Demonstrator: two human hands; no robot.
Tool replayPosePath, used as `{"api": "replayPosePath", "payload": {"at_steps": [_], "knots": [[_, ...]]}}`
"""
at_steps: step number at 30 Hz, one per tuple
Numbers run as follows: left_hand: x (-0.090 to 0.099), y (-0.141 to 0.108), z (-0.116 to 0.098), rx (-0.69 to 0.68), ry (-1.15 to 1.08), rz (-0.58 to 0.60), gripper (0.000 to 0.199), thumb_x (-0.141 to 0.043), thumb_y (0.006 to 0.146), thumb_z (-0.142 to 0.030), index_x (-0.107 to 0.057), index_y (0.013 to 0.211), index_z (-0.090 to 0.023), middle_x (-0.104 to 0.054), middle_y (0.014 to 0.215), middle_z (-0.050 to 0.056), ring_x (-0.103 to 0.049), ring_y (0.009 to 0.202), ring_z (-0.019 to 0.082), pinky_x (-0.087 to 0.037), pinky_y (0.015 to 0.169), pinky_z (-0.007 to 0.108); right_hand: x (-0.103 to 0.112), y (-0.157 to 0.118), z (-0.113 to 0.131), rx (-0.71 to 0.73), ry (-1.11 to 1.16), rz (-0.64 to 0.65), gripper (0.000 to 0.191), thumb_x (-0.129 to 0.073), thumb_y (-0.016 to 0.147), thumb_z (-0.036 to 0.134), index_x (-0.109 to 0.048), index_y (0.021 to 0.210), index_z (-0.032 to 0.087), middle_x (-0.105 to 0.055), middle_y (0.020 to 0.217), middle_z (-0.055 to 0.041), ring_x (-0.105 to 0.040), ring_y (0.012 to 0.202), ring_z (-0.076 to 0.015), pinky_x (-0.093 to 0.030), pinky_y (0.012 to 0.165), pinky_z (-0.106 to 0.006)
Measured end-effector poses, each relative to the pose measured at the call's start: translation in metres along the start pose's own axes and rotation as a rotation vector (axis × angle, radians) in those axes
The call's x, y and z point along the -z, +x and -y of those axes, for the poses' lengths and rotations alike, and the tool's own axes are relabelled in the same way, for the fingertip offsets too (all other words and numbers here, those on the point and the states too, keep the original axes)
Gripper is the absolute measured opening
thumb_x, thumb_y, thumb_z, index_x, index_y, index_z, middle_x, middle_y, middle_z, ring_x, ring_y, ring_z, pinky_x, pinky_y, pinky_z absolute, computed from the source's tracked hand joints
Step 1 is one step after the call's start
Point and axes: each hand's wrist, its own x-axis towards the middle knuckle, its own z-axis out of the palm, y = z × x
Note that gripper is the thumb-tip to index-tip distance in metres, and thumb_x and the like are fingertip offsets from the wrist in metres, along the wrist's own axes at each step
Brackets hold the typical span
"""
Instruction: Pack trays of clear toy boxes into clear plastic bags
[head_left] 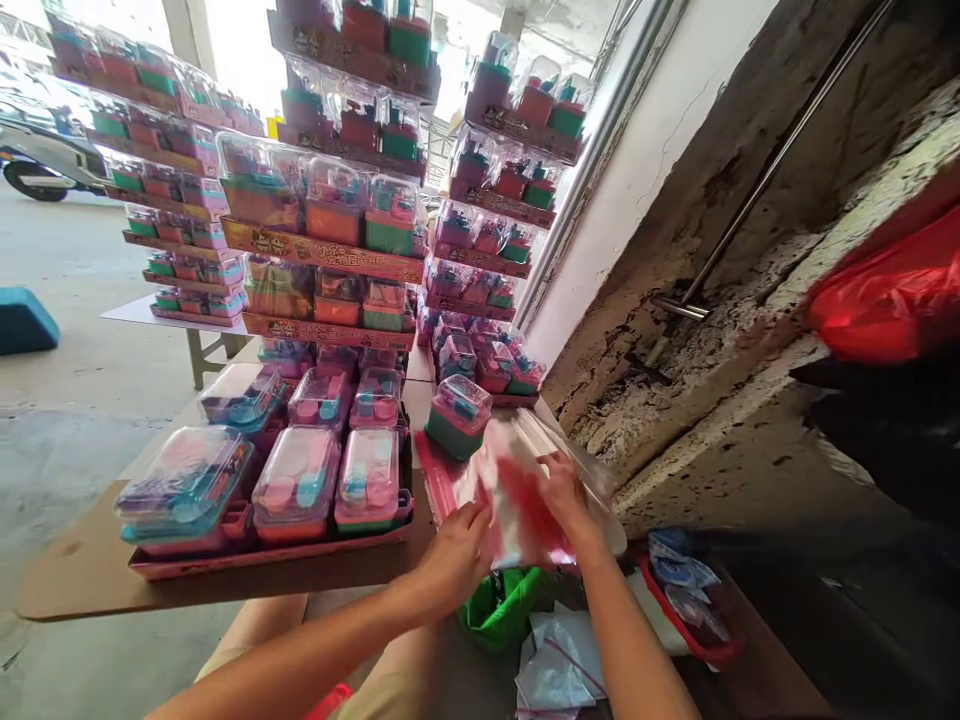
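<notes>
- A small packing workshop by the look of it, folks, with daylight pouring in along the top of the frame!
- Upper left to centre, printed trays [322, 250] tower tier on tier, crammed with matching clear-lidded boxes [296, 475]!
- Lower left, a brown worktop [71, 570] bears another full load!
- Right of centre, shiny plastic sheeting [514, 490], blurred, in working hands!
- Over right, a rough, stained wall [637, 440]!
- Far left, a scooter [67, 155] stands on a bare grey floor [67, 440]!
</notes>
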Motion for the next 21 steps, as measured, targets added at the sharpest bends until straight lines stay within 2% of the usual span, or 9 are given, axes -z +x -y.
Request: {"api": "replayPosePath", "payload": {"at_steps": [2,3,5,8,11,14,17,19,21], "knots": [[-0.01,0.012,0.007,0.008,0.098,0.059,0.056,-0.052,0.076,-0.013,-0.041,0.131,-0.006,-0.034,0.142,0.02,-0.025,0.135,0.027,-0.019,0.112,0.041,-0.006,-0.01,0.007,0.045,0.083,0.072,0.031,-0.064,0.062,0.028,-0.064,0.092,0.019,-0.06,0.096,-0.0079,-0.054,0.088,-0.0217,-0.042,0.077,-0.033],[-0.013,0.016,0.011,-0.002,0.126,0.072,0.057,-0.052,0.076,-0.013,-0.041,0.131,-0.006,-0.032,0.143,0.02,-0.023,0.136,0.027,-0.017,0.113,0.041,-0.009,-0.015,0.009,0.057,0.129,0.115,0.033,-0.067,0.059,0.03,-0.064,0.091,0.019,-0.06,0.093,-0.006,-0.055,0.084,-0.0204,-0.043,0.074,-0.031],[-0.017,0.023,0.017,-0.047,0.141,0.068,0.058,-0.055,0.075,-0.014,-0.042,0.131,-0.007,-0.031,0.144,0.019,-0.022,0.136,0.026,-0.016,0.113,0.042,-0.015,-0.022,0.012,0.062,0.212,0.182,0.027,-0.068,0.058,0.032,-0.063,0.082,0.019,-0.06,0.084,-0.003,-0.056,0.074,-0.0173,-0.044,0.067,-0.028],[-0.017,0.029,0.023,-0.1,0.068,0.024,0.046,-0.059,0.071,-0.012,-0.055,0.118,-0.012,-0.042,0.138,0.016,-0.032,0.132,0.025,-0.025,0.109,0.039,-0.018,-0.027,0.013,0.031,0.296,0.202,0.015,-0.059,0.067,0.034,-0.059,0.066,0.018,-0.057,0.072,-0.0017,-0.054,0.066,-0.0154,-0.043,0.062,-0.027],[-0.015,0.035,0.025,-0.057,0.001,-0.031,0.021,-0.056,0.072,-0.008,-0.066,0.089,-0.013,-0.058,0.12,0.013,-0.052,0.114,0.024,-0.039,0.097,0.033,-0.016,-0.026,0.014,-0.011,0.338,0.18,0.022,-0.053,0.07,0.036,-0.059,0.059,0.019,-0.056,0.067,-0.0021,-0.052,0.062,-0.0155,-0.04,0.06,-0.027],[-0.013,0.04,0.022,0.003,-0.02,-0.09,0.011,-0.055,0.072,-0.008,-0.065,0.07,-0.013,-0.064,0.099,0.011,-0.059,0.094,0.022,-0.044,0.083,0.031,-0.013,-0.022,0.016,-0.036,0.354,0.173,0.027,-0.052,0.07,0.041,-0.061,0.057,0.019,-0.055,0.061,-0.0024,-0.051,0.059,-0.0157,-0.038,0.056,-0.027],[-0.01,0.046,0.016,0.046,-0.063,-0.169,0.013,-0.055,0.074,-0.01,-0.062,0.065,-0.014,-0.064,0.085,0.008,-0.059,0.084,0.02,-0.044,0.076,0.03,-0.009,-0.02,0.019,-0.048,0.359,0.172,0.032,-0.053,0.07,0.046,-0.06,0.055,0.019,-0.055,0.059,-0.0034,-0.05,0.058,-0.0162,-0.039,0.056,-0.028],[-0.005,0.049,0.012,0.074,-0.104,-0.23,0.014,-0.055,0.077,-0.014,-0.062,0.065,-0.014,-0.063,0.078,0.006,-0.058,0.078,0.019,-0.043,0.071,0.029,-0.002,-0.021,0.022,-0.041,0.372,0.176,0.035,-0.052,0.072,0.049,-0.062,0.06,0.018,-0.058,0.065,-0.0053,-0.054,0.063,-0.018,-0.042,0.06,-0.029],[0.001,0.053,0.008,0.095,-0.147,-0.294,0.014,-0.054,0.079,-0.017,-0.061,0.068,-0.013,-0.062,0.076,0.006,-0.057,0.074,0.018,-0.042,0.068,0.029,0.01,-0.024,0.025,-0.004,0.404,0.202,0.035,-0.055,0.071,0.051,-0.067,0.081,0.019,-0.064,0.083,-0.0071,-0.059,0.078,-0.0207,-0.046,0.07,-0.031]]}}
